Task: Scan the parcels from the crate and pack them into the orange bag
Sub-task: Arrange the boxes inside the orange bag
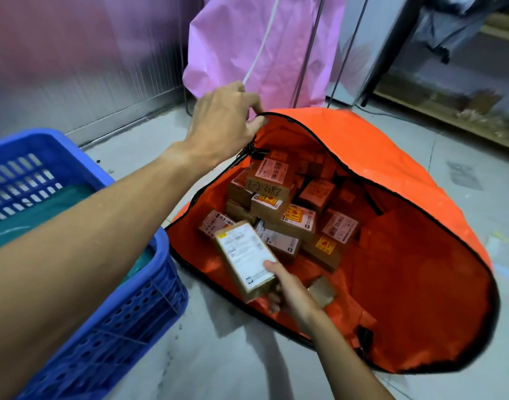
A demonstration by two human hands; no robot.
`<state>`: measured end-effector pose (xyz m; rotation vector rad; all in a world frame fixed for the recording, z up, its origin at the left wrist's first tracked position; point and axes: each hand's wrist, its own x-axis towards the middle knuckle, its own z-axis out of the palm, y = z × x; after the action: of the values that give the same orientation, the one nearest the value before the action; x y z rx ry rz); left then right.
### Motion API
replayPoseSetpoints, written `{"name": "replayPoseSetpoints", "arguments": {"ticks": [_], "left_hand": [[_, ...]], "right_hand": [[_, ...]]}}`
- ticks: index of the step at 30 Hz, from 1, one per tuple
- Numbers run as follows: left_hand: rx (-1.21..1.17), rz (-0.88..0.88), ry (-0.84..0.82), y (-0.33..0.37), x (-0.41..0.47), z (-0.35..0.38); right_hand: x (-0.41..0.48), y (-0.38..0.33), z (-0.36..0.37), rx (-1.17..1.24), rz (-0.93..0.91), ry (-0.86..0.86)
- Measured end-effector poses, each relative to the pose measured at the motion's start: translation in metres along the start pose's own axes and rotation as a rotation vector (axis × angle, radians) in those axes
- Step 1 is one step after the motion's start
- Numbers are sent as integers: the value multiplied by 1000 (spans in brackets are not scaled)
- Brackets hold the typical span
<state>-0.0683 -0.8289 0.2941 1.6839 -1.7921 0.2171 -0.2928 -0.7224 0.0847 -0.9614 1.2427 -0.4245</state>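
Note:
The big orange bag (391, 174) lies open on the floor, its mouth facing me. My left hand (227, 122) pinches the black-edged rim at the top and holds it up. Inside, several brown cardboard parcels (279, 209) with white and orange labels lie heaped. My right hand (288, 293) grips a small brown parcel with a white label (244, 258), held over the near edge of the bag's mouth. The blue plastic crate (108, 313) stands at the left under my left forearm, with green packaging inside it.
A pink sheet (247, 47) hangs behind the bag beside thin metal poles. A wooden shelf (455, 111) runs along the back right. A corrugated wall panel (74, 76) stands at the back left. Grey concrete floor (218, 370) surrounds the bag and crate.

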Motion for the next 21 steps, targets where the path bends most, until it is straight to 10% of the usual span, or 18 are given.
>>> {"name": "replayPoseSetpoints", "arguments": {"ticks": [8,16,21], "left_hand": [[18,19,-46,7,-3,0],[24,17,-46,7,-1,3],[14,34,-48,7,-4,3]], "right_hand": [[-7,-80,-70,117,-231,151],[-10,-5,-97,-1409,373,-34],[-27,69,-109,-1374,498,84]]}}
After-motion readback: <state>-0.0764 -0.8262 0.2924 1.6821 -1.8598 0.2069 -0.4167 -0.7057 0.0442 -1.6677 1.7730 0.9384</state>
